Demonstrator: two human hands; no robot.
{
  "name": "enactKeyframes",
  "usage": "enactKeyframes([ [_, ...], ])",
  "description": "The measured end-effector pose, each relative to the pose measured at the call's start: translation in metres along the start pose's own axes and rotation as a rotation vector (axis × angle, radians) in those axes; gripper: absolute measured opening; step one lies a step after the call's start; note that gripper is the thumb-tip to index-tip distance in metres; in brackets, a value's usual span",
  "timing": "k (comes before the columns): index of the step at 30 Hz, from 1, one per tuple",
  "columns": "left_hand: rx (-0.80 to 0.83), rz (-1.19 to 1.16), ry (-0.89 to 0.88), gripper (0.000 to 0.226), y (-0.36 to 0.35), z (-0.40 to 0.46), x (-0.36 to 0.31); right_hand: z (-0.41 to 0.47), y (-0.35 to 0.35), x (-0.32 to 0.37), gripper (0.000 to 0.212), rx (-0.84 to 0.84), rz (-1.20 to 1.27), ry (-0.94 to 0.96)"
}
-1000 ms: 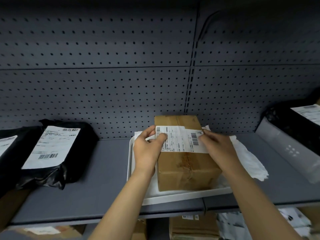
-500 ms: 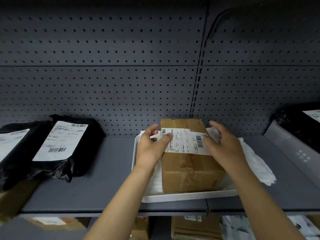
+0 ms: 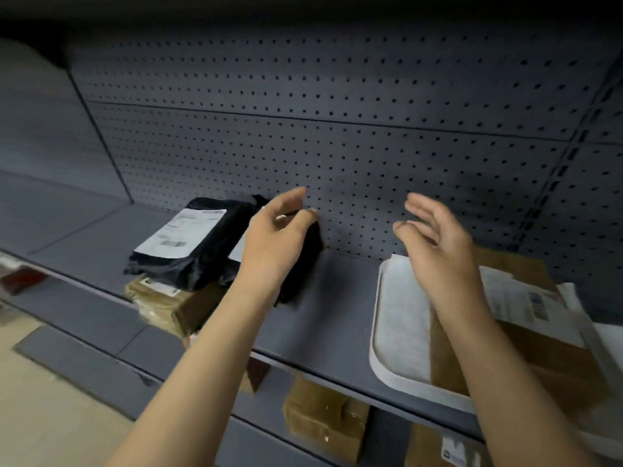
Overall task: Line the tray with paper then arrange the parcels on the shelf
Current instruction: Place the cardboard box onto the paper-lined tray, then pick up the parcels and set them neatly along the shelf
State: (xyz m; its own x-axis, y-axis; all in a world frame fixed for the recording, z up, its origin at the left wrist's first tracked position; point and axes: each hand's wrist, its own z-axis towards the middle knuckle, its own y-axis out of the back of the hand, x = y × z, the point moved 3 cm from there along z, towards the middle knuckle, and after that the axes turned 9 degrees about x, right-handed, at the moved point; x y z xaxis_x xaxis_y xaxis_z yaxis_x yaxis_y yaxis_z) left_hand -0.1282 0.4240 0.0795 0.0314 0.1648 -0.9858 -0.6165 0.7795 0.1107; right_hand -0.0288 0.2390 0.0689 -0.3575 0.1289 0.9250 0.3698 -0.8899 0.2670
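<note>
Shelf [image 3: 337, 318] under my hands: matt grey painted metal, smooth. Back panel [image 3: 337, 146], upper frame: same matt grey, perforated. Tray [image 3: 379, 358], lower right: smooth white plastic, lined with faintly textured white paper [image 3: 401, 308]. Box [image 3: 539, 358] on it: dull brown cardboard. Mailer bags [image 3: 202, 257], centre left: glossy, crinkled black plastic with paper labels.

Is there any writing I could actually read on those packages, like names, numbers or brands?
No text here can be quoted.
Black parcel: white label with printed lines and a barcode, too blurred to read.
Cardboard box on the tray: label with a barcode, blurred.
Box on the lower shelf: small sticker, too small to read.
Pegboard: no signs.
</note>
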Motion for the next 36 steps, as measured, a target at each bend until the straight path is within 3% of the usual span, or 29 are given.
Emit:
enactKeyframes([
  [11,-0.036,0.054,-0.028,0.027,0.186,0.058,0.014,0.034,-0.197,0.046,0.043,0.087,0.137,-0.027],
  [16,-0.002,0.07,0.025,0.028,0.238,0.089,0.03,0.046,-0.257,0.051,0.045,0.096,0.13,-0.094],
  [25,0.151,0.029,0.326,0.053,0.252,0.121,0.097,0.055,-0.29,0.02,0.054,0.189,-0.015,-0.253],
  [29,0.255,-0.006,0.485,0.033,0.243,0.123,0.118,0.066,-0.289,0.009,0.053,0.194,-0.064,-0.306],
  [33,0.253,0.057,0.495,0.03,0.242,0.126,0.116,0.075,-0.29,0.006,0.052,0.227,-0.079,-0.318],
  [36,0.242,0.123,0.48,0.04,0.246,0.132,0.106,0.081,-0.291,0.01,0.053,0.244,-0.081,-0.308],
])
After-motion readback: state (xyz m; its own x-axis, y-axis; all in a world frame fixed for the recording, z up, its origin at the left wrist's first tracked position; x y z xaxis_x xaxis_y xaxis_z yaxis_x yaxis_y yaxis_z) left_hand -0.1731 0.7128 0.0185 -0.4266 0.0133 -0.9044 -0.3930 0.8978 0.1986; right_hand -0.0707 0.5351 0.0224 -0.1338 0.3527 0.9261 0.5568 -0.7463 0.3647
